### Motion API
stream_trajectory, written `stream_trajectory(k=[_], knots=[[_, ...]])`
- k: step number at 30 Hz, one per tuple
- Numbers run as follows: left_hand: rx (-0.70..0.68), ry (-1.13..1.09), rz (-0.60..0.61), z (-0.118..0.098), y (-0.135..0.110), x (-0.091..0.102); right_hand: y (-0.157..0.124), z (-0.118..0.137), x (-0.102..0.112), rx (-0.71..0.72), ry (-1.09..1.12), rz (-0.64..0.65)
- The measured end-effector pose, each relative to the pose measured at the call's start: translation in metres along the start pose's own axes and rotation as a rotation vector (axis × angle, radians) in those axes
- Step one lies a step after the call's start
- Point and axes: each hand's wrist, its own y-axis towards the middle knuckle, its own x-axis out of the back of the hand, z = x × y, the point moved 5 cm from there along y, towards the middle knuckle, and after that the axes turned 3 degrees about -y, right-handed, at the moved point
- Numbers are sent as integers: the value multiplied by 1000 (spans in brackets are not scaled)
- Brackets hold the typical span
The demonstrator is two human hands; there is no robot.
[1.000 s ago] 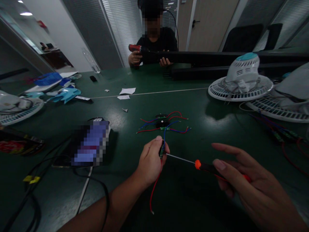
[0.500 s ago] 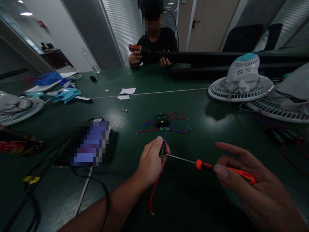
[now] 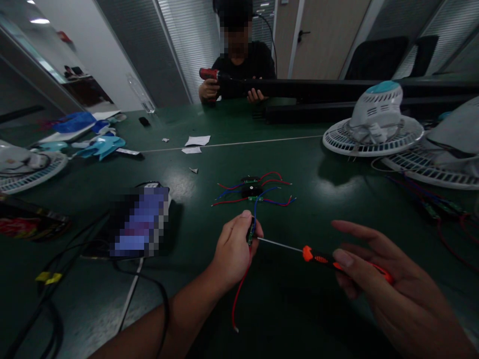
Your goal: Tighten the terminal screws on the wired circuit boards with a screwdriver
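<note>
Closed around a small green circuit board (image 3: 251,233), my left hand (image 3: 235,249) is at the middle of the view. A blue wire (image 3: 256,209) rises from the board, and a red wire (image 3: 237,299) hangs down below the hand. My right hand (image 3: 381,274) grips the orange and black handle of a screwdriver (image 3: 318,257), index finger stretched out. The screwdriver's thin shaft points left, its tip at the board's edge by my left fingers; whether it touches a screw I cannot tell. Just beyond lie several similar boards (image 3: 251,191) with red and blue wires.
A phone-like device with a lit, blurred screen (image 3: 140,224) and black cables (image 3: 56,299) lie left. White fan parts (image 3: 374,137) stand right, near more wired boards (image 3: 441,207). Paper scraps (image 3: 197,141) lie farther back. Across the green table (image 3: 292,164), a person holds a red power tool (image 3: 208,74).
My right thumb and fingers have shifted along and around the screwdriver handle, which has turned. The left hand and the board have stayed almost still.
</note>
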Motion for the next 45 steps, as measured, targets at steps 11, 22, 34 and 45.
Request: stream_trajectory(k=[11,22,34,45], knots=[[17,-22,-6,3,0,1,1,-2,-1,-42,82,-20],[3,6,-3,2,2,1,2,4,-2,0,-113,28],[7,-6,-13,2,1,1,1,3,0,8,16,-52],[19,-20,-2,1,1,0,-1,0,-3,-159,51,9]])
